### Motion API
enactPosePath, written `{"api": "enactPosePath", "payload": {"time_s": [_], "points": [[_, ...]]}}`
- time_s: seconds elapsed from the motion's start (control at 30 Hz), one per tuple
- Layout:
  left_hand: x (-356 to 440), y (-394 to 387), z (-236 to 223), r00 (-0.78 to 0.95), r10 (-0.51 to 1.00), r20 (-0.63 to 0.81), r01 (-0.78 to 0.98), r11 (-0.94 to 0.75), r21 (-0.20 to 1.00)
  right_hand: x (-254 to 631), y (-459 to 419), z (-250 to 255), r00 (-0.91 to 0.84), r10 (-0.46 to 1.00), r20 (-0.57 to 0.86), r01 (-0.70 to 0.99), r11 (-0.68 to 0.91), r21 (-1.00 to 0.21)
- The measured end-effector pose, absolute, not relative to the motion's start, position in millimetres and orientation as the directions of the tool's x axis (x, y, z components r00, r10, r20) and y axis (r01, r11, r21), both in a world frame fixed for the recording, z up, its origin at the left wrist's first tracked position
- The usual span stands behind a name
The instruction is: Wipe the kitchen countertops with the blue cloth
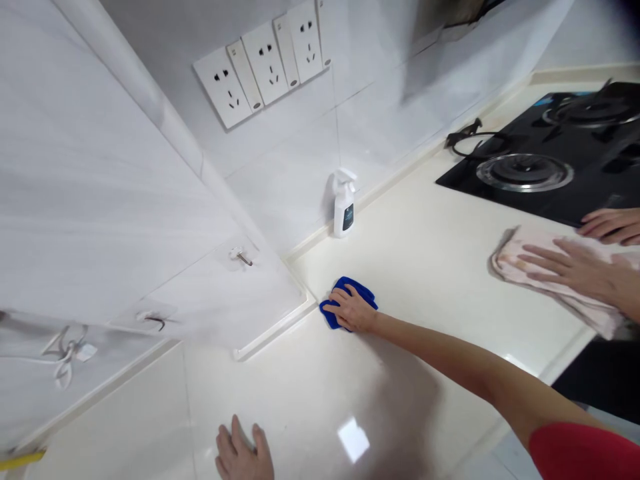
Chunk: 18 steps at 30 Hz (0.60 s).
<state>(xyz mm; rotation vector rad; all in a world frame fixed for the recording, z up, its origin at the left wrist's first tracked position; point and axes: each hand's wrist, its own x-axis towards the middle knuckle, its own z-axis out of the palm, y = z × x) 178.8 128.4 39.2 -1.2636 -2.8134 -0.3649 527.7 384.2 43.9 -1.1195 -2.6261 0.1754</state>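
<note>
My right hand (351, 311) presses a folded blue cloth (364, 291) onto the pale countertop (410, 267), its fingers curled over the cloth. The cloth lies right by the corner where the low end of the white partition wall meets the counter. My left hand (243, 452) is at the bottom of the view, fingers apart and bare, on or just over the counter; its wrist is out of frame. A white spray bottle (344, 212) with a dark label stands upright against the back wall, beyond the blue cloth.
At the right, another person's hands (575, 267) rest on a pale pink folded cloth (525, 243) beside the black gas hob (550, 207). Wall sockets (270, 63) sit above. Hooks (243, 257) stick out from the partition wall (210, 287). A yellow object (23, 460) lies lower left.
</note>
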Motion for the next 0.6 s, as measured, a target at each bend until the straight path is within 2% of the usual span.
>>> {"api": "enactPosePath", "payload": {"time_s": [0.13, 0.37, 0.6], "points": [[180.4, 128.3, 40.8, -0.665, 0.736, 0.128, 0.744, 0.64, 0.189, 506.3, 414.5, 39.1, -0.523, 0.82, 0.232, 0.786, 0.569, -0.241], [177.6, 125.5, 35.0, -0.662, 0.738, 0.133, 0.748, 0.637, 0.185, 474.7, 484.7, 36.0, -0.547, 0.813, 0.2, 0.753, 0.582, -0.308], [175.6, 123.8, 32.6, -0.642, 0.75, 0.157, 0.766, 0.622, 0.161, 438.8, 526.2, 33.1, -0.382, 0.899, 0.214, 0.85, 0.432, -0.301]]}}
